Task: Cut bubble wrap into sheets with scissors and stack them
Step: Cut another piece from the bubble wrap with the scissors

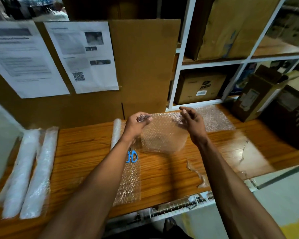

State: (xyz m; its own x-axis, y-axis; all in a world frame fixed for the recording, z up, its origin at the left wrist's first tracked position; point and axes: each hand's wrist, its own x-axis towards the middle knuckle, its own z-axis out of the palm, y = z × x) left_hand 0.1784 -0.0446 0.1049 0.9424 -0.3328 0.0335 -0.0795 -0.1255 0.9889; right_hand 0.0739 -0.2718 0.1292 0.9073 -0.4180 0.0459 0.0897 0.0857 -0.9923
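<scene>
Over the wooden counter (86,152), left hand (136,124) and right hand (192,123) pinch a limp, featherlight bubble wrap sheet (162,135) by its top corners, fingers curled; best held there

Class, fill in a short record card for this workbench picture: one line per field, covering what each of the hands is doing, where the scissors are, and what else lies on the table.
left hand: pinches the top left corner of the cut sheet
right hand: pinches the top right corner
cut sheet: bubble wrap, held up above the table
scissors: blue handles, lying on the table, partly under the left forearm
stack: bubble wrap sheets at the back right
table: wooden
rolls: two white rolls at the left edge
</scene>
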